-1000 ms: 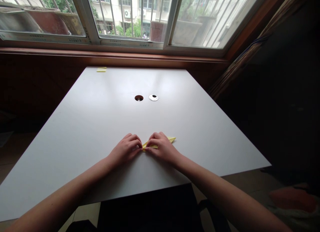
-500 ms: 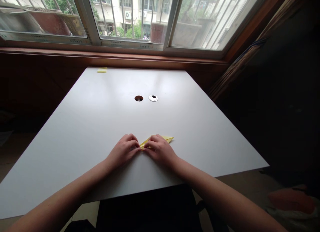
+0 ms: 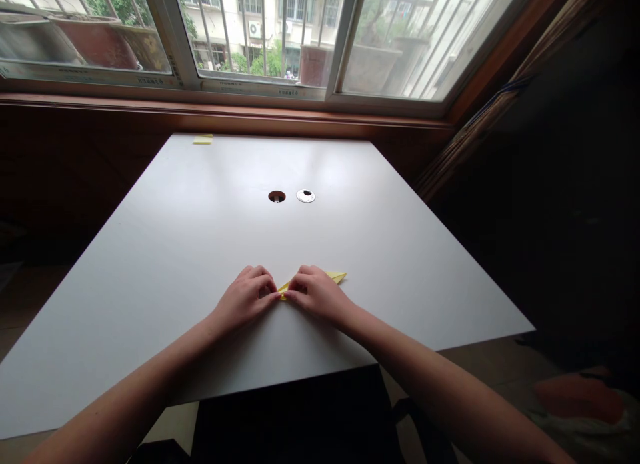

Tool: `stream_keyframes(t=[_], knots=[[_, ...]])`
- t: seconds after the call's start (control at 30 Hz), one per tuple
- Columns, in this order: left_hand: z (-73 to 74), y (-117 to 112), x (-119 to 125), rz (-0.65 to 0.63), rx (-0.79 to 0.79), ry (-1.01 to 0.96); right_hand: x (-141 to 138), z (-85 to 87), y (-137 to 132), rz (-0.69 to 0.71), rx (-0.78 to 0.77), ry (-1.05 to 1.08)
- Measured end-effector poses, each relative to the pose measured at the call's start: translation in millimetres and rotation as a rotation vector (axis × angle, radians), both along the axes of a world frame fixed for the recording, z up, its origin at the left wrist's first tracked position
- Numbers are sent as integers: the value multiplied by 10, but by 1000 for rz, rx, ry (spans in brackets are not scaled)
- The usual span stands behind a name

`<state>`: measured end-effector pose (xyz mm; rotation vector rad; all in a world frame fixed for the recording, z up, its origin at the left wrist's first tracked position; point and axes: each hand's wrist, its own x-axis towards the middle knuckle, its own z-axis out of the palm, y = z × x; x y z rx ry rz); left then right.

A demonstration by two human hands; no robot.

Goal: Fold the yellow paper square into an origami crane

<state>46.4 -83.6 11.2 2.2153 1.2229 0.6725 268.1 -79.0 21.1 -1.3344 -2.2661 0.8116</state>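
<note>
A folded piece of yellow paper (image 3: 334, 276) lies flat on the white table (image 3: 200, 251), near its front edge. My right hand (image 3: 315, 292) rests on top of it with the fingers curled, pinching and pressing its left part; only the right tip and a sliver between my hands show. My left hand (image 3: 247, 299) sits just left of it, fingers curled, its fingertips pinching the paper's left point where both hands meet.
A small stack of yellow paper (image 3: 203, 139) lies at the table's far left corner. A round cable hole (image 3: 277, 196) and its white cap (image 3: 305, 196) sit mid-table. A window and wooden sill run behind; a dark curtain hangs at right.
Both hands have shifted slightly left and away from me with the paper. Less of the paper's right tip shows than one second ago.
</note>
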Motion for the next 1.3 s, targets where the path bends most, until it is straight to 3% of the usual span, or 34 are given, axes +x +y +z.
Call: stream_keyframes(t=[0.13,0.33,0.63,0.8,0.97,1.3], knots=[[-17,-10,0,28,-52,-35,-16,22,11,-14,2,-17],[-43,12,-1,-33,0,-8,-28,45,27,-14,-4,-33],[-16,6,33,12,-54,13,-34,46,39,-25,-33,-9],[-18,1,16,8,-43,12,130,11,82,33,-90,122],[-45,-2,15,6,-21,12,395,-6,75,86,-47,182],[-113,-1,28,-101,130,51,449,-84,1,-50,69,189]])
